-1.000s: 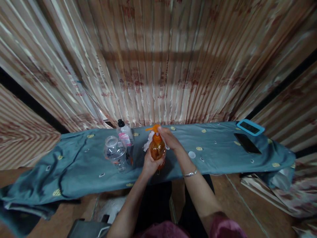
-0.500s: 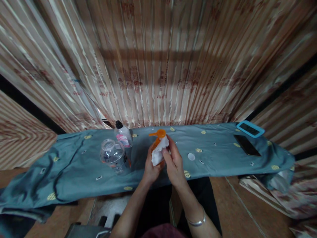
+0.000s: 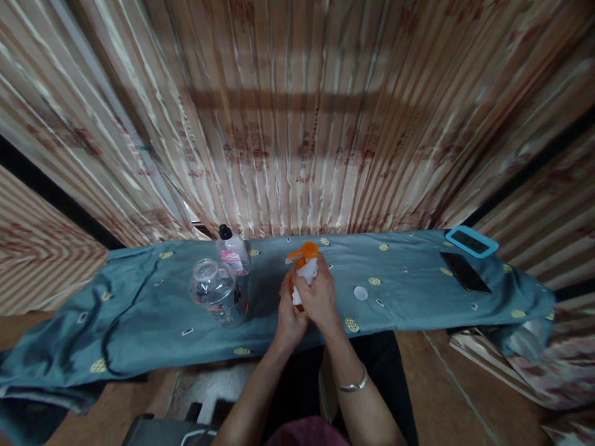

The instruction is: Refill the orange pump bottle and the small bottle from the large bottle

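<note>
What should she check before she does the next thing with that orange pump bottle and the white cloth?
1. Left hand grips the orange pump bottle: ok.
2. Right hand presses the white cloth against the bottle: ok.
3. Bottle stands upright on the blue-grey patterned tablecloth: cannot tell, hands hide its base.
4. Clear plastic water bottle stands apart from the hands: ok.
5. Small white round cap lies clear of the hands: ok.
6. Pump nozzle points away from the person: cannot tell.
</note>
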Motion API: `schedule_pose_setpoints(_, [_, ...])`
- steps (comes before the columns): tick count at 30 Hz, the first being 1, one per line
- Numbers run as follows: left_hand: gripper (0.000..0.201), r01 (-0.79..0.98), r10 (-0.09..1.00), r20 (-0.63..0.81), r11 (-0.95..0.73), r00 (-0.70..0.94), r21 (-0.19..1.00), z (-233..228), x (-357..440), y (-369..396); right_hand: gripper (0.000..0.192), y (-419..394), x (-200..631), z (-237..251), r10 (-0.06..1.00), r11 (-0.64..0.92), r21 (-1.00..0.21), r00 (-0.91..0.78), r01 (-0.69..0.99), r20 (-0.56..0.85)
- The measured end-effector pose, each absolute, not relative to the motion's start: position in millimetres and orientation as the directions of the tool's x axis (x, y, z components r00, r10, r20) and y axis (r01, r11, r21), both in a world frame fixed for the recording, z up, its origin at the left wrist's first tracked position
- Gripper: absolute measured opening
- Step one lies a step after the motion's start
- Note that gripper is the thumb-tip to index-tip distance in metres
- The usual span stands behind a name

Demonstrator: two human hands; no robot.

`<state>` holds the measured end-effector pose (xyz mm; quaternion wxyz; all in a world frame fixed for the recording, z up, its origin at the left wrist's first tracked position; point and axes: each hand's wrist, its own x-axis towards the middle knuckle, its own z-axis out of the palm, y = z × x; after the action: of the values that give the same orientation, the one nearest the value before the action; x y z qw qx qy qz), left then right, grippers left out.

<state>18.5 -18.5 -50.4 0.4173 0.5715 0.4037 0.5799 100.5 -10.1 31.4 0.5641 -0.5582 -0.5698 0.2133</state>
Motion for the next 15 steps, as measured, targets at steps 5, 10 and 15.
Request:
schedule_pose_setpoints(5, [0.077, -0.044, 0.951, 0.305, -0.303, 0.053, 0.952, -42, 19, -17, 0.04, -18, 110, 18, 0.88, 0.359, -0.89, 0.216, 0.282, 0.424])
schedule_pose_setpoints(10, [0.076, 0.002, 0.952, 0.3, -0.3, 0.062, 0.954, -35, 14, -14, 0.042, -17, 107, 7, 0.866, 0.392, -0.908, 0.272, 0.15, 0.419])
schedule_pose_setpoints(15, [0.08, 0.096, 0.94, 0.318, -0.33, 0.124, 0.939, -31, 5, -8, 0.034, -5, 118, 15, 0.915, 0.322, -0.946, 0.245, 0.033, 0.32])
